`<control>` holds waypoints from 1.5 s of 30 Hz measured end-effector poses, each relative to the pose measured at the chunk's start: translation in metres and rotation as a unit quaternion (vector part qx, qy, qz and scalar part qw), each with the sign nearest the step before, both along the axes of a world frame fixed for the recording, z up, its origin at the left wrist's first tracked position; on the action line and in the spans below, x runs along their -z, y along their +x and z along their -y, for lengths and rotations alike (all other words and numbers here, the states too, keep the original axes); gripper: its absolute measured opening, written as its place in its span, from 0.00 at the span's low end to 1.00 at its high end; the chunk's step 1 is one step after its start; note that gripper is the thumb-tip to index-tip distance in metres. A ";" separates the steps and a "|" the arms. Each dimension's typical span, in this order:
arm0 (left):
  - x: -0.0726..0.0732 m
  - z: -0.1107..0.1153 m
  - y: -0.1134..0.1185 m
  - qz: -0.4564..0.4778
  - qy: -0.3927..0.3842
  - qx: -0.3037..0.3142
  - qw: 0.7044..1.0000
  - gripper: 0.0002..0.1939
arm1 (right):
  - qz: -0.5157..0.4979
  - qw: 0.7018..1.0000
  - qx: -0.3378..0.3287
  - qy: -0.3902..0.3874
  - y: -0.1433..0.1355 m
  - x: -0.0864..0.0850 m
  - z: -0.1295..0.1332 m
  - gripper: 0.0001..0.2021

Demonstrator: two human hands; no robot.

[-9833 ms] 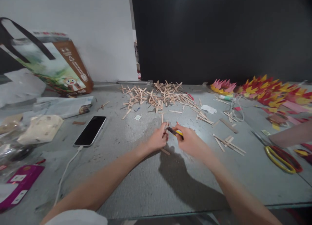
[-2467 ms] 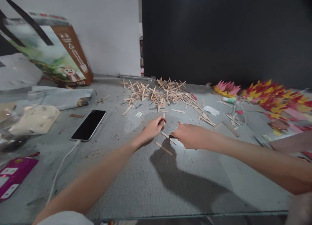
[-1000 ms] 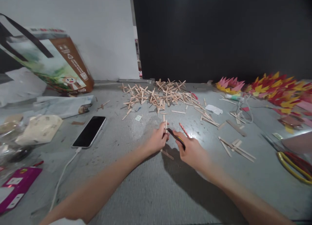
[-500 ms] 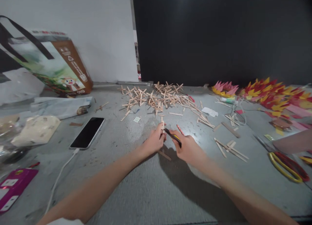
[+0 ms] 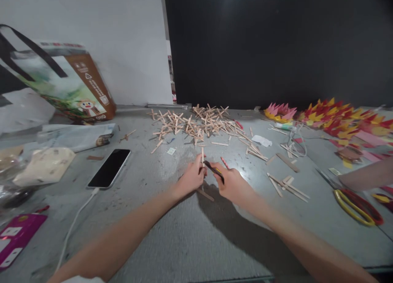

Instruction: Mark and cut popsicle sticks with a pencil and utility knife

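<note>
Between the fingers of my left hand [image 5: 193,174] a wooden craft stick [image 5: 202,152] is pinched, its end pointing away from me. My right hand [image 5: 235,187] is wrapped round a black and yellow utility knife [image 5: 216,171]. The knife's tip is at the stick, just beside my left fingers; whether it cuts in I cannot tell. Below my left hand lies another craft stick [image 5: 205,194] on the grey table. A thin red and white striped item [image 5: 225,162] shows by my right hand. Beyond both hands spreads a pile of craft sticks [image 5: 196,125], many joined in crosses.
A phone [image 5: 109,168] on a white cable and a purple case [image 5: 23,238] lie left, with a printed bag [image 5: 70,82] behind. To the right are loose sticks [image 5: 288,187], scissors [image 5: 357,207] and red and yellow paper pieces [image 5: 340,117]. A black panel [image 5: 276,46] stands behind.
The knife tip has shifted slightly against the stick in my left hand. Both hands keep their grips, and the whole view has moved a little.
</note>
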State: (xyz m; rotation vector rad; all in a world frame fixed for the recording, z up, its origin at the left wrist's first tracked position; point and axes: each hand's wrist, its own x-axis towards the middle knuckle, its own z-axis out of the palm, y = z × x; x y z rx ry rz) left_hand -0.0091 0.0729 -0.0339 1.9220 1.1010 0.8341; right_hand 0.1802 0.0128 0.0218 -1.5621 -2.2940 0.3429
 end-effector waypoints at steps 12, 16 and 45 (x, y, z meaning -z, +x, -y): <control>0.005 -0.003 -0.002 0.031 -0.008 0.002 0.999 0.20 | 0.003 1.000 0.004 0.005 -0.009 0.004 0.001 0.23; 0.006 -0.002 -0.003 0.025 -0.006 0.015 1.000 0.22 | 0.005 1.000 -0.004 0.000 -0.005 -0.007 -0.004 0.22; 0.003 -0.002 -0.002 0.038 -0.009 0.000 0.999 0.25 | -0.013 1.000 0.006 -0.009 -0.010 0.004 0.001 0.21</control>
